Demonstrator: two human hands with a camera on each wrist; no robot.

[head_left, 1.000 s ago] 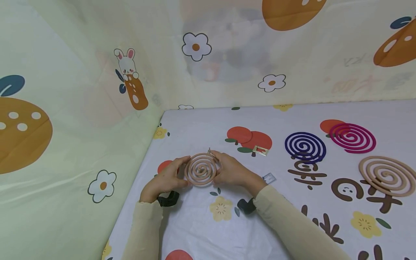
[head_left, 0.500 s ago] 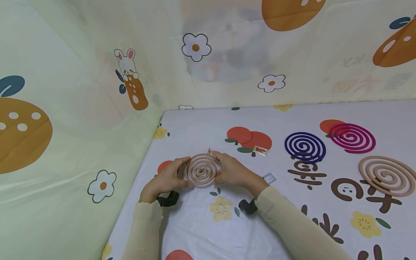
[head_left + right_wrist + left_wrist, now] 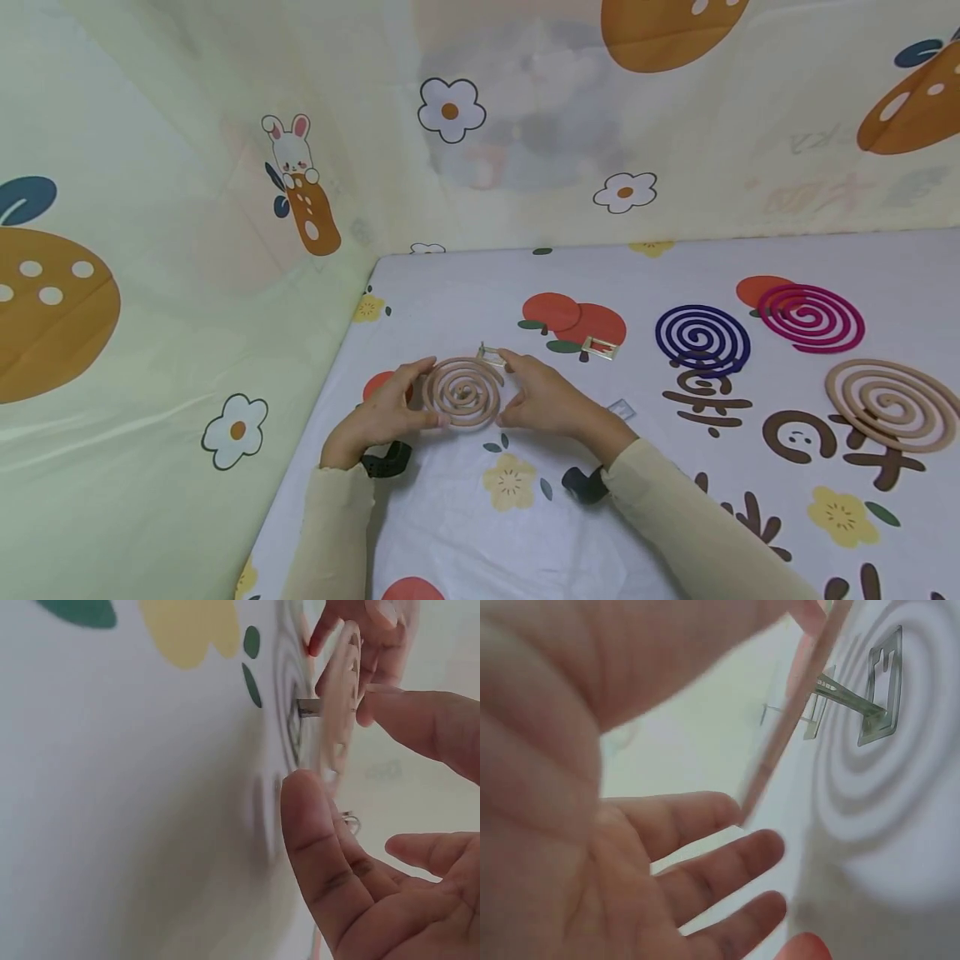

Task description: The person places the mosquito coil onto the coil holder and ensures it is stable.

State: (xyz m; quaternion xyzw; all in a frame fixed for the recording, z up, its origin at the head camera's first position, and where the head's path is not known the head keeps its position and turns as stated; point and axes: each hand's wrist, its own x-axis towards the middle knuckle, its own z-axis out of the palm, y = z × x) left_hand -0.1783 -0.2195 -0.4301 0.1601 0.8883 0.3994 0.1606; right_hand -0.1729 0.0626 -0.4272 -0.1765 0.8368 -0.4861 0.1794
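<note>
A tan mosquito coil (image 3: 464, 390) lies flat above the table on a thin metal stand (image 3: 847, 697), whose base plate and upright strip show in the left wrist view. My left hand (image 3: 381, 410) holds the coil's left edge between thumb and index finger; its other fingers (image 3: 720, 874) extend below it. On the opposite side, my right hand (image 3: 551, 402) stands just off the rim, thumb and fingers spread with a gap to the coil. Another small metal stand (image 3: 491, 357) shows behind the coil's far edge, near the right index fingertip.
To the right lie a dark blue coil (image 3: 701, 337), a magenta coil (image 3: 807, 313) and a larger-looking tan coil (image 3: 891, 404). Flat metal stands (image 3: 600, 347) rest on the patterned tablecloth (image 3: 585, 550), one partly behind the right wrist. Fabric walls (image 3: 525, 217) rise at the left and back.
My right hand has let go of the coil's right edge and drawn slightly right, uncovering the metal stand behind. My left hand and the coil have barely moved.
</note>
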